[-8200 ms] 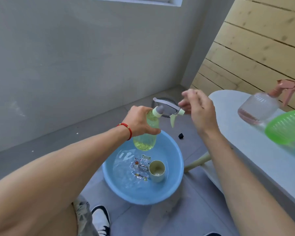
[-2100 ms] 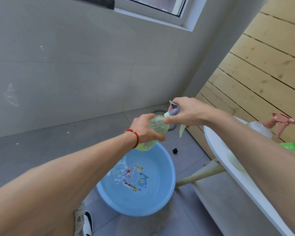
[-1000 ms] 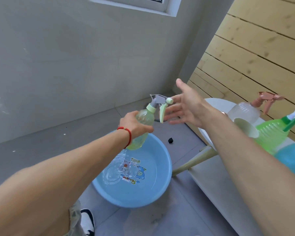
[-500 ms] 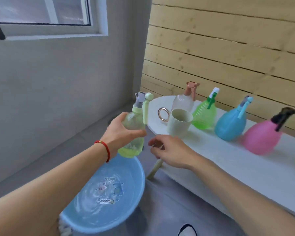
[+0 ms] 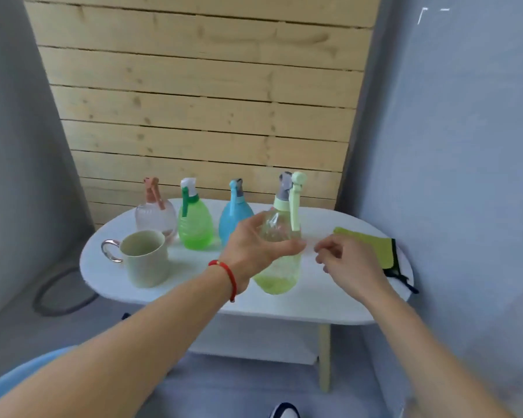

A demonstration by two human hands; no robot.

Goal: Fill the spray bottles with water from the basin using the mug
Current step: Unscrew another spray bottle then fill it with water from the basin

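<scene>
Fingers [image 5: 287, 246] gripping one yellow-green bottle [image 5: 280, 260], three bottles [image 5: 195, 224] behind, one mug [image 5: 145, 257]

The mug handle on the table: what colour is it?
The mug handle looks shiny, silvery-pink metallic, unlike the cream body; head view.

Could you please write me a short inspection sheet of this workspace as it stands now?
Surface: white oval table, bare at its front edge.
Job's things: pale green translucent spray bottle held upright over the table; beige mug upright at the left; clear bottle with pink trigger, green ribbed bottle and blue bottle in a row behind; blue basin rim at lower left.
Clutter: yellow-green cloth at the right.
Grippers: left hand grips the pale bottle; right hand beside it, holding nothing.
Cables: nothing seen.
Surroundings: wooden plank wall, grey walls.
</scene>
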